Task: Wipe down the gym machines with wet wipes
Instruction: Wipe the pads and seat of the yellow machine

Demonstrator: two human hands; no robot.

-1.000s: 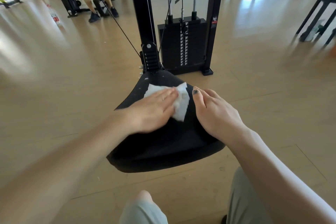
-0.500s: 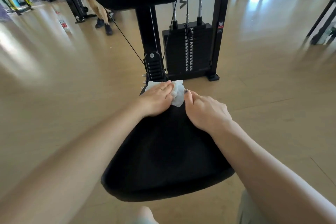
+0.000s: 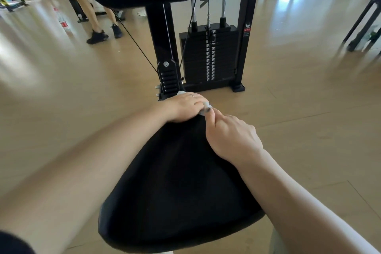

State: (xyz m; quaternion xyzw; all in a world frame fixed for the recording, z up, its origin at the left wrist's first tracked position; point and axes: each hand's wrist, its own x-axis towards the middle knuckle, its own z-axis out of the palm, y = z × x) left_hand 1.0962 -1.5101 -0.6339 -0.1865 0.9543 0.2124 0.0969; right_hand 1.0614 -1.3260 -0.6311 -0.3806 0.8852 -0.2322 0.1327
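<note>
No text can be read with certainty. The small red-and-white sticker (image 3: pixel 246 28) on the machine's black upright (image 3: pixel 246 6) is too small and blurred to make out.

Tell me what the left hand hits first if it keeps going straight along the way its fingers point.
Probably the right hand: the left hand, gripping the wipe on the seat, points right toward its thumb. Depth is unclear.
</note>
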